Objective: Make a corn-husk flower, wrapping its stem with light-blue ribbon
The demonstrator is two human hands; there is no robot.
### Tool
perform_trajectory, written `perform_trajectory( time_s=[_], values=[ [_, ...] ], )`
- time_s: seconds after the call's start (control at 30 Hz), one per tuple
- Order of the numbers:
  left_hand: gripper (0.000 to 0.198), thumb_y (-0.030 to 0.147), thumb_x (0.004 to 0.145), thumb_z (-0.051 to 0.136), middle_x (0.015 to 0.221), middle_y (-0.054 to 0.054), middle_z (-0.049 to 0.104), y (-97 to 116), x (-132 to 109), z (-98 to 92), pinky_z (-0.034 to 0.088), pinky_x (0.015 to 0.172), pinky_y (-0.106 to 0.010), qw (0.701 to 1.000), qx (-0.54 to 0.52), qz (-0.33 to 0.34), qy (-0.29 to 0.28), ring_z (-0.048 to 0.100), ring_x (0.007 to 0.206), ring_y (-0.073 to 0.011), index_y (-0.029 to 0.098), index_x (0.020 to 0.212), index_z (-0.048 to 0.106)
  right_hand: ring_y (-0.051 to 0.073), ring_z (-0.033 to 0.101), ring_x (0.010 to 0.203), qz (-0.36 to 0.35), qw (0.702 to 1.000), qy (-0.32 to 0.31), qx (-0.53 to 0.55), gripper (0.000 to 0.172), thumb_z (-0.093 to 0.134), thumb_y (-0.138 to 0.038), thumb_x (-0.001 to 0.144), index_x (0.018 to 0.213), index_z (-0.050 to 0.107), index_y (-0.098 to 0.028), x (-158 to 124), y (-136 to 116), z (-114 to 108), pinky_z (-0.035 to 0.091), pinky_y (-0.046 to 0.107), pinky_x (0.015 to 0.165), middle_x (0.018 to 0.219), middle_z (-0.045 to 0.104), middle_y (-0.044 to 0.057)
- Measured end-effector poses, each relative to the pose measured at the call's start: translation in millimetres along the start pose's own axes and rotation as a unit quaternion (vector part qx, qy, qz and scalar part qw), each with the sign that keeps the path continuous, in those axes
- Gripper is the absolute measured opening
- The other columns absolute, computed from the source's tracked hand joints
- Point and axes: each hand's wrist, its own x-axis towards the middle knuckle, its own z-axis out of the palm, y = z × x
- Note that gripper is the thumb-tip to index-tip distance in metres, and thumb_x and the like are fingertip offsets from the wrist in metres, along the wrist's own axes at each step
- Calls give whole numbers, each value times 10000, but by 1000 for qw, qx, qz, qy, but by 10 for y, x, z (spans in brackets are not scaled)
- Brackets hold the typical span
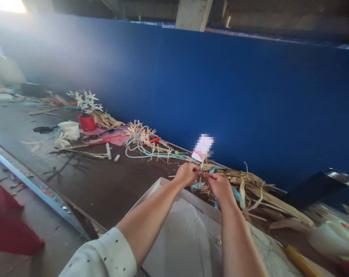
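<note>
Desk: What are the two hands doing in the head view?

Photographer: The left hand [187, 174], below a dotted sleeve [112, 246], is closing its thumb and fingers in a tight pinch. The right hand [221, 187] is pinching from the other side, its fingertips nearly meeting those of the left. Both are gripping a thin strip [202, 164], pale in color.

Desk: Where is that strip sitting?

Photographer: It is rising between the fingertips, just in front of a white card [202, 148], which is appearing partly pixelated. Fingers are hiding its lower end.

Desk: What is lying nearby?

Photographer: Dried husks [253, 184] are spreading across the worktop [113, 192] beyond the right hand. Forearms are reaching over a white box [201, 204]. Left of the hands, light blue stems [142, 154] are curving beneath pale flowers [140, 131].

Desk: And farther along?

Photographer: A white cup [70, 130] is standing between black scissors [43, 129] and a red pot [87, 123]. Behind everything, a blue wall [220, 88] is running the length of the worktop.
</note>
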Motion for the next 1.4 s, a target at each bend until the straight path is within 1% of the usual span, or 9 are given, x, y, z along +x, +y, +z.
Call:
perform_trajectory(
  time_s=[0.13, 0.27, 0.6, 0.7, 0.9, 1.03, 1.23, 1.33, 1.4],
  values=[
    [228, 352, 707, 533, 695, -11, 653, 4, -10, 10, 339, 559, -206, 1000, 13, 8, 9, 551, 644, -124, 184, 731, 686, 215, 609, 738, 1, 1000, -9, 1, 327, 609, -400, 636, 860, 725, -193, 29, 36, 11, 400, 265, 633, 695, 682, 21],
    [226, 350, 695, 538, 721, -9, 666, 12, -23, 0, 353, 575, -207, 1000, 5, 3, 9, 563, 667, -129, 197, 756, 693, 204, 601, 722, 11, 1000, -9, 17, 338, 614, -384, 623, 873, 721, -183, 31, 44, 17, 394, 258, 617, 680, 676, 14],
    [249, 356, 682, 551, 677, -4, 654, -6, -8, -9, 367, 587, -211, 999, -28, 8, -13, 559, 651, -127, 184, 768, 709, 159, 535, 563, 18, 1000, -6, 21, 330, 625, -406, 596, 813, 722, -177, -12, -12, -15, 358, 251, 542, 560, 609, -14],
    [290, 395, 700, 539, 668, -6, 648, -5, -6, -17, 365, 586, -208, 999, -33, 17, -16, 554, 659, -130, 176, 775, 713, 165, 545, 578, 9, 1000, -10, 13, 338, 633, -430, 585, 796, 722, -180, -10, -3, -16, 366, 250, 553, 576, 618, -10],
    [365, 449, 737, 484, 649, -2, 633, -17, -4, -16, 349, 565, -202, 998, -37, 39, -23, 535, 647, -129, 164, 770, 709, 184, 571, 631, 0, 1000, -7, -5, 396, 617, -463, 598, 852, 720, -178, 32, 43, 18, 375, 255, 567, 615, 639, 8],
    [363, 448, 724, 498, 633, -4, 617, -27, -4, -16, 333, 546, -205, 999, -37, 31, -24, 532, 637, -131, 157, 772, 709, 175, 560, 612, 7, 1000, -12, 2, 375, 625, -450, 589, 834, 721, -183, 32, 34, 24, 369, 252, 558, 606, 634, 0],
    [365, 461, 703, 530, 667, -15, 636, -20, -4, -34, 330, 540, -203, 998, -55, 13, -34, 545, 658, -137, 158, 796, 711, 149, 520, 558, 13, 1000, -13, 6, 370, 622, -469, 597, 823, 720, -193, 18, 44, 19, 350, 249, 548, 567, 604, -19],
    [347, 441, 704, 536, 661, -18, 637, -5, -10, -51, 331, 541, -205, 998, -47, 0, -35, 542, 641, -133, 153, 790, 710, 146, 511, 554, 10, 1000, -27, 4, 372, 618, -480, 603, 825, 718, -199, 27, 67, 24, 340, 246, 537, 573, 604, -21],
    [337, 431, 706, 538, 647, -19, 631, 2, -14, -59, 331, 541, -207, 999, -34, -4, -34, 536, 624, -132, 151, 785, 709, 148, 509, 558, 6, 1000, -24, 0, 365, 618, -479, 603, 816, 716, -199, 26, 68, 32, 335, 245, 533, 574, 603, -21]
  ],
)
